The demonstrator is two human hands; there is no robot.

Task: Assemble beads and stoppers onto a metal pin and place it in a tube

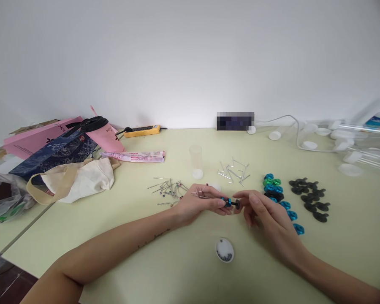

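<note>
Between the thumb and fingers of my left hand (205, 200) is a small blue metal part (228, 202); thin metal wires also cross this palm. A black piece with a round disc end (237, 204) projects from the blue part toward my right hand (266, 215). My right fingers are curled against that disc, partly hiding the contact. Just right of this hand lie several blue, green and black ring-like metal parts (285, 205). Beyond them are black disc-shaped pieces with stems (310, 197). Thin metal pins (167, 188) with small coloured ends lie left of my left hand.
A white dish (224, 257) with tiny dark bits sits nearest me. Behind my hands stand a clear tube (196, 158) and loose silver rods (232, 172). A pink cup (106, 137), cloth bag (82, 181) and yellow power strip (142, 131) are left; clear tubes (367, 135) lie right.
</note>
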